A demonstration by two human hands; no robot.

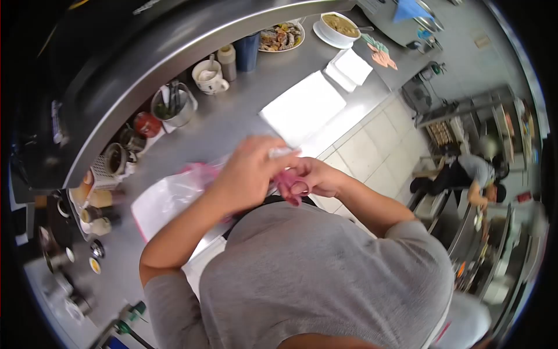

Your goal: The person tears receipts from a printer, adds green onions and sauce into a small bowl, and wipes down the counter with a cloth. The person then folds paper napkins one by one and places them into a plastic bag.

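Both hands meet in front of the grey shirt. My right hand [318, 176] has its fingers closed on a crumpled pink item [292, 185], which hangs down in loops. My left hand [247, 168] is against its upper left side, fingers bent and blurred, with a small whitish piece [280, 152] at the fingertips. Whether the left fingers grip the pink item is unclear. Left of the hands, a clear plastic bag [183, 195] with pink in it lies on a white board or tray [148, 203].
White sheets [305, 107] lie on the steel counter [232, 125]. Behind them stand a bowl of food [340, 28], a plate of food [282, 38], a mug [209, 78] and a metal container [174, 106]. Another person [465, 174] bends by shelves at the right.
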